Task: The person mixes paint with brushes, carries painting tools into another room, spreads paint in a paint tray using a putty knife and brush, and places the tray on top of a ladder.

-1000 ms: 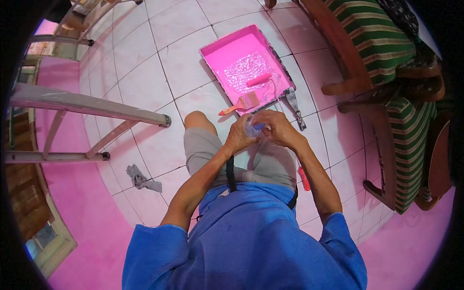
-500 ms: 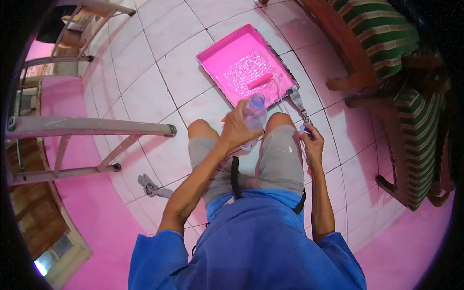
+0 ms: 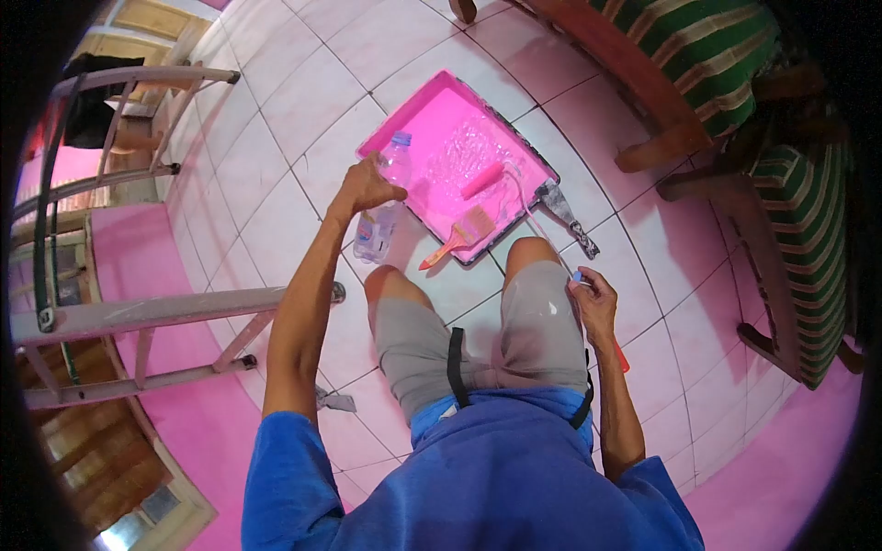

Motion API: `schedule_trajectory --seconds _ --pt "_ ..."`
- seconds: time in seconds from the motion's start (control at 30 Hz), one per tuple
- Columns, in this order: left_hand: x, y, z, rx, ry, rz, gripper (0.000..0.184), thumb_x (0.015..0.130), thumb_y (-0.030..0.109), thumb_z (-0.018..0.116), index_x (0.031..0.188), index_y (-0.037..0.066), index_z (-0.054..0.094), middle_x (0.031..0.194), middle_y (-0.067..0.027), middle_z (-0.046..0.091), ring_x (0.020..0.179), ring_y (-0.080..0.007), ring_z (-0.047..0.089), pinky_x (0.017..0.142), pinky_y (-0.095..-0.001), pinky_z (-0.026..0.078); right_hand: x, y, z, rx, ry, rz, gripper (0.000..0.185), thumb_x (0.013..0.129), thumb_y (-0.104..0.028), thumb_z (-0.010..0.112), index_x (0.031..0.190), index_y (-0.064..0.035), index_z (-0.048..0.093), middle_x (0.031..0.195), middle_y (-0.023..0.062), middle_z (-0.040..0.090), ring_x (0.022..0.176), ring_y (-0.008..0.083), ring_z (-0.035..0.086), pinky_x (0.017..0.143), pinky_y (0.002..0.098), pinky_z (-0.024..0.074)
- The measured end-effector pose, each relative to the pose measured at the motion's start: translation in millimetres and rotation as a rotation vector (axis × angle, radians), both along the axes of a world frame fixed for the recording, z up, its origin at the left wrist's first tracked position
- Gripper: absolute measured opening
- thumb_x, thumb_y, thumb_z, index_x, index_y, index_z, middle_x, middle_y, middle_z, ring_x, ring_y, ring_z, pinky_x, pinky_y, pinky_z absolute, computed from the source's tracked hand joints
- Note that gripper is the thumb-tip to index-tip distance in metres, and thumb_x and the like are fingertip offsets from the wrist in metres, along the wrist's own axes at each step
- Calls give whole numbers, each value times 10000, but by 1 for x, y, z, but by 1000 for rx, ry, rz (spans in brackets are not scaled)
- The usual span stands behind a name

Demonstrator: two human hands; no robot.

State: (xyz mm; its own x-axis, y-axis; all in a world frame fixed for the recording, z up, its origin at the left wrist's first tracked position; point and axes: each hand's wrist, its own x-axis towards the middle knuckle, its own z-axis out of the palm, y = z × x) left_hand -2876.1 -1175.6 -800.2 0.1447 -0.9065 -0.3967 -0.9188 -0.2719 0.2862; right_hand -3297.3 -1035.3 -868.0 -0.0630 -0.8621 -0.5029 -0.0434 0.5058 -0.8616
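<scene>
My left hand [image 3: 369, 186] is closed round a clear plastic bottle [image 3: 375, 237], held upright by the near left edge of the pink paint tray [image 3: 390, 130]. The bottle's neck is bluish. Pinched in my right hand [image 3: 595, 301], beside my right knee, is a small blue bottle cap [image 3: 577, 275]. A pink paint roller [image 3: 483, 181] lies in the tray. Its wire runs towards my right hand, and a red handle [image 3: 622, 357] shows past my right wrist. A paintbrush [image 3: 467, 231] rests across the near rim. A paint-smeared putty knife [image 3: 570, 217] lies at the right corner.
A metal ladder [image 3: 184, 312] stands on the left. Wooden chairs with green striped cushions [image 3: 795, 266] stand on the right. A grey rag [image 3: 334, 400] lies on the tiled floor [image 3: 303, 110], partly behind my left arm. The lower wall [image 3: 152, 275] is pink.
My left hand has carried the bottle from above my knees to the left and forward, beside the tray. The paintbrush now shows fully. My right hand has hardly moved; the view has shifted.
</scene>
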Motion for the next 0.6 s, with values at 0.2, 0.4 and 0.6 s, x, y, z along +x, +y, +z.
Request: schedule_trajectory --seconds 0.2,0.4,0.6 --pt "16 -26 -8 158 19 -9 955 505 411 767 1227 -131 458 1113 -286 597 1032 -365 600 892 -371 479 -9 0 -6 -1 -57 -50 382 816 -45 660 1166 67 556 947 100 626 779 132 614 712 226 490" --pt "30 -37 -22 266 12 -17 872 488 415 775 1133 -120 535 1066 -280 616 1007 -357 608 861 -378 486 -16 3 -18 10 -38 -35 367 821 -45 664 1158 60 563 984 96 606 811 124 603 716 224 484" --pt "45 -39 -32 255 30 0 761 479 403 775 1015 -97 573 868 -217 656 838 -323 647 744 -370 514 -14 3 -18 27 -39 -43 361 818 -45 669 1152 51 572 977 79 602 801 111 590 712 220 476"
